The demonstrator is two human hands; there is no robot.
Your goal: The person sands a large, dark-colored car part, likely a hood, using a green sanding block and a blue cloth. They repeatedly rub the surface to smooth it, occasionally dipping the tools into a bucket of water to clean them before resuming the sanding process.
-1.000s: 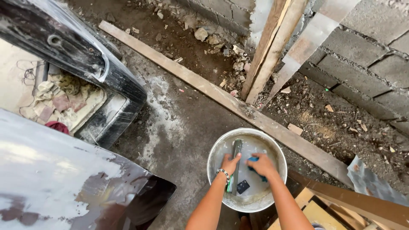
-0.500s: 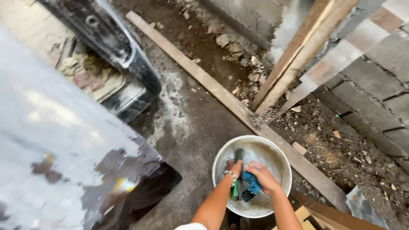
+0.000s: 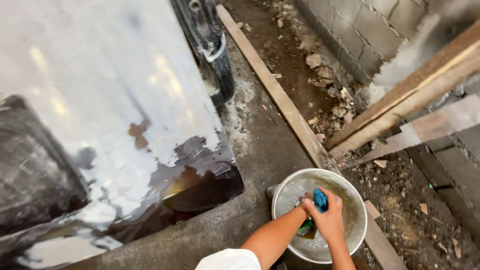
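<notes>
Blue cloth (image 3: 320, 199), wet and bunched, in right hand (image 3: 327, 220).

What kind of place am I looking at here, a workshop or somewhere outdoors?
Probably a rough outdoor yard or makeshift car-body work area. A glossy, wet dark panel stands beside a bare block wall, with rubble and wooden planks on the dirty ground. Both hands wring a blue cloth in a metal basin.

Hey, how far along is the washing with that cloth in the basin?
Done: the large glossy panel looks wet and partly streaked. In hand: both hands, left hand and right hand, squeeze a blue cloth over murky water in the metal basin. Left: dark patches near the panel's lower edge look untreated.
</notes>
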